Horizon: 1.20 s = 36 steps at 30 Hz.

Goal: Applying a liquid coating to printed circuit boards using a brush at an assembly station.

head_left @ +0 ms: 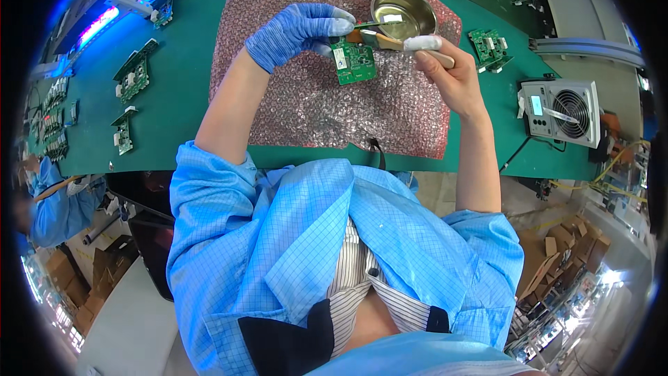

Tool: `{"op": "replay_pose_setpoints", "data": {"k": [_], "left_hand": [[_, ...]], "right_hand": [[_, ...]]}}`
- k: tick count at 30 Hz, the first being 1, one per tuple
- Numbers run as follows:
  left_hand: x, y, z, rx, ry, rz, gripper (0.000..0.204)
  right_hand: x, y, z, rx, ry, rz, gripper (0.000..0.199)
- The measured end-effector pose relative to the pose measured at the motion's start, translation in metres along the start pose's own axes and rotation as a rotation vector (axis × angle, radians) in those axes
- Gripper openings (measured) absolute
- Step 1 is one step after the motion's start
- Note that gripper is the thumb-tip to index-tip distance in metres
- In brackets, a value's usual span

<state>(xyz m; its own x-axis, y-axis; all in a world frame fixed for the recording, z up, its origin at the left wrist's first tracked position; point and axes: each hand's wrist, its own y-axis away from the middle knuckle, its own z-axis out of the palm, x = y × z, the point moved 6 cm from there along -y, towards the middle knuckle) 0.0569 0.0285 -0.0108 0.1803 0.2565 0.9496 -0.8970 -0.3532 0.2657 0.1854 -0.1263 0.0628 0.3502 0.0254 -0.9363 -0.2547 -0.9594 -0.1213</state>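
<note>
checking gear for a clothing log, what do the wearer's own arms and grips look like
The left grip wears a heathered blue glove with pale greyish fingertips; the right grip is ungloved, with a white covering apparently on one finger. Both sleeves are light blue with a fine dark grid, ending near the elbows and leaving the forearms bare.

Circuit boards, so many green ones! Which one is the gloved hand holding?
The green board in the left hand, over the pink bubble wrap. The other boards are all off the wrap, out to the left and right.
</note>
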Motion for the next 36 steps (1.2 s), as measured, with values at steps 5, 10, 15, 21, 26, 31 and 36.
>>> {"op": "replay_pose_setpoints", "data": {"k": [5, 10, 15, 21, 26, 31, 36], "left_hand": [[-0.01, -0.007, -0.007, -0.018, 0.047, 0.018, 0.035], [-0.014, -0.003, -0.023, 0.163, 0.089, 0.041, 0.037], [-0.008, -0.001, -0.019, 0.203, 0.097, 0.052, 0.035], [-0.003, 0.002, -0.008, 0.186, 0.034, 0.042, 0.035], [-0.007, 0.004, -0.018, 0.198, 0.033, 0.083, 0.033], [-0.013, 0.006, -0.019, 0.225, 0.065, 0.036, 0.033], [-0.006, 0.002, -0.011, 0.156, 0.03, 0.047, 0.033]], "right_hand": [[0.012, 0.005, 0.0, 0.08, 0.004, 0.106, 0.023], [0.026, 0.024, 0.005, 0.027, -0.055, 0.22, 0.021], [0.008, 0.019, 0.007, 0.199, -0.112, 0.131, 0.016], [-0.005, 0.002, 0.029, 0.087, 0.152, -0.112, 0.014], [-0.008, 0.006, 0.03, -0.08, 0.236, -0.034, 0.012], [0.001, 0.013, 0.007, 0.019, 0.03, 0.103, 0.016], [0.006, 0.01, 0.001, 0.185, -0.083, 0.033, 0.021]]}}
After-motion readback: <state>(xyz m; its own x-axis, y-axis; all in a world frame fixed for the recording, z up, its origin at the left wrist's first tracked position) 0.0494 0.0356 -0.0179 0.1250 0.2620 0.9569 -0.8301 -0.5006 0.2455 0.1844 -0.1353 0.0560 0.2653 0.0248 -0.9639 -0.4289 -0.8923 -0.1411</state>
